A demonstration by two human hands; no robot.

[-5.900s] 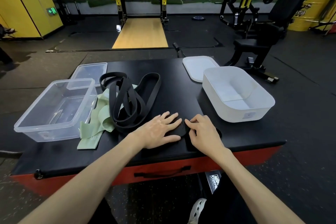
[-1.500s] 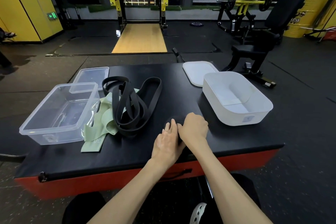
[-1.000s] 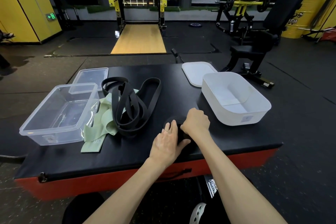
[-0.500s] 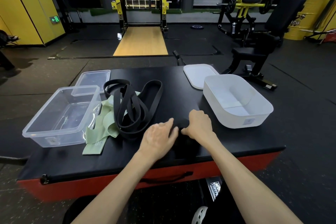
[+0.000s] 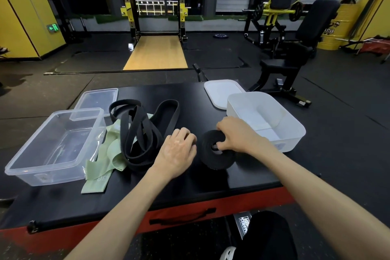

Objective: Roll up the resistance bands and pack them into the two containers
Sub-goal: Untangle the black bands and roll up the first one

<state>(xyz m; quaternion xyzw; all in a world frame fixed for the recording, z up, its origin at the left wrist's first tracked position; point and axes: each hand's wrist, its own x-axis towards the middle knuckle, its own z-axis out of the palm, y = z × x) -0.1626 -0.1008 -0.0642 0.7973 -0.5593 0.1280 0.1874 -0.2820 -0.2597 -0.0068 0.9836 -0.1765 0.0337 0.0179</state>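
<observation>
A rolled black band lies as a tight coil on the black platform, just left of the white container. My right hand pinches the coil, fingertips curled into its centre hole. My left hand hovers beside the coil's left side with fingers loosely curled, holding nothing. A tangle of loose black bands lies in the middle of the platform over pale green bands. The clear container stands empty at the left.
A white lid lies behind the white container and a clear lid behind the clear one. The platform's red front edge runs close to me. A black weight bench stands on the floor to the right rear.
The band went from being rolled flat under both hands to a finished coil. My right hand now holds it alone, nearer the white container; my left hand has come off it.
</observation>
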